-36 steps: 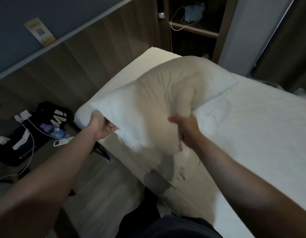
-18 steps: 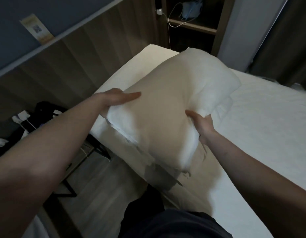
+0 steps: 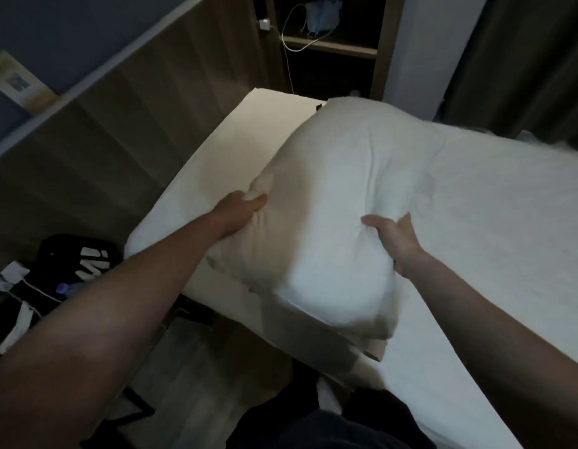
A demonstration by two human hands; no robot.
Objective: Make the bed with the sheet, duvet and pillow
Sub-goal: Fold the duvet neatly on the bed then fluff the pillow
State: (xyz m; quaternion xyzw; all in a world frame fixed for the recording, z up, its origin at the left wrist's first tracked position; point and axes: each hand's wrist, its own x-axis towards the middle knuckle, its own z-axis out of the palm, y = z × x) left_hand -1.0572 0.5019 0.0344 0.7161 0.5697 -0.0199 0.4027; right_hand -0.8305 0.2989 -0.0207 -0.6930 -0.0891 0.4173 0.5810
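Two hands: your left hand [image 3: 245,210] and right hand [image 3: 393,236] both hold the pillow [image 3: 333,222], one on each long side.
Grip, left: fingers curl into a bunched fold at the pillow's left edge, holding cloth.
Grip, right: thumb and fingers dig into the right flank, pinching the filling.
Pillow position: it sits over the head end of the bed [image 3: 495,228], angled across the corner, its near end overhanging the mattress edge toward you; whether the far end touches the sheet [image 3: 248,137] is hard to tell.
Step in hand: settling the pillow at the head, as it appears.
How to do it well: square it to the top edge, push it fully onto the mattress, lower both sides together, then let go and pat it flat.
Risk: the overhanging end could slide to the floor.
Duvet: not clearly visible.
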